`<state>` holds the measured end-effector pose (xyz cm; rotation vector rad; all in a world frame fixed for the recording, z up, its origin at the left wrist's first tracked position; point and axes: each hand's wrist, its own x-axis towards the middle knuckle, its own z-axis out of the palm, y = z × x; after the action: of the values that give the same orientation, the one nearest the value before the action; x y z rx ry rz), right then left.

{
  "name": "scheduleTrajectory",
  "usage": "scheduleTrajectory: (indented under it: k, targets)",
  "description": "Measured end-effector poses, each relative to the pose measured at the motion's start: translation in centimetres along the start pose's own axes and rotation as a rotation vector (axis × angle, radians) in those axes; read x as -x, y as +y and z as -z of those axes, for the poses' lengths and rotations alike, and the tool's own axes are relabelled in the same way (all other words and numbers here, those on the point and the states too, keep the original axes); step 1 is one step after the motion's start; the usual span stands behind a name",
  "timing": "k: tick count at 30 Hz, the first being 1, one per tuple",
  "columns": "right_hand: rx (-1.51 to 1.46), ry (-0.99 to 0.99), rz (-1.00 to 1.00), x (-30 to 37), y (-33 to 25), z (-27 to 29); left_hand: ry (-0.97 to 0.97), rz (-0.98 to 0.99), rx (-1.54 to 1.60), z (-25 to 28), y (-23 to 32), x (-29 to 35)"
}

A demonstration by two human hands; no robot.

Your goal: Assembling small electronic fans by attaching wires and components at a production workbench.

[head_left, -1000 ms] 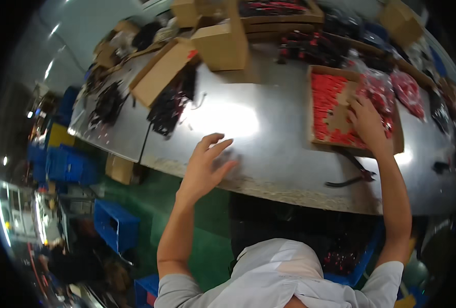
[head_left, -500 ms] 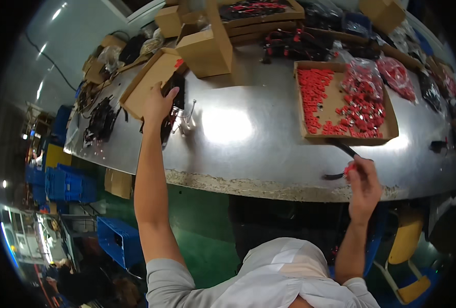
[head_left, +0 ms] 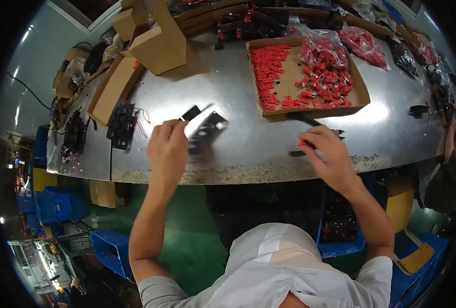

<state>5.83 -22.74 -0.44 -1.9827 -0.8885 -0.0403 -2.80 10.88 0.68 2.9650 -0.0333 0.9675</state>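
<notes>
My left hand (head_left: 167, 154) is closed on a black panel-like part (head_left: 211, 126), smeared by motion, with a bright glare along one side. It is tilted above the metal table (head_left: 238, 146). My right hand (head_left: 328, 154) pinches a small red connector-like piece (head_left: 302, 143) between thumb and fingers. Under and beside that hand are black-handled pliers (head_left: 304, 119), partly covered by the fingers. Beyond them stands a shallow cardboard tray (head_left: 315, 109) with many small red pieces (head_left: 270, 64) and a clear bag of the same.
At left, black panels with thin wires (head_left: 121, 126) lie beside a long cardboard tray (head_left: 110, 92). A tall open carton (head_left: 158, 51) stands behind. Red-and-black cable bundles (head_left: 248, 23) and bagged parts (head_left: 361, 43) line the back. A blue crate (head_left: 341, 249) is below the table edge.
My left hand has come away from the left-hand tray toward the middle, carrying the black panel-like part. My right hand still pinches the red piece. The whole view has shifted.
</notes>
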Motion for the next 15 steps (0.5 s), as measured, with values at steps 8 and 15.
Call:
scheduleTrajectory:
  k: [8,15]
  targets:
    - [-0.621,-0.134,0.025,-0.9,-4.7,-8.7,-0.158,0.142,0.269,0.8,6.0,3.2]
    - [-0.98,0.028,-0.179,-0.4,-2.5,-9.7,-0.345,0.234,0.418,1.5,2.6,0.0]
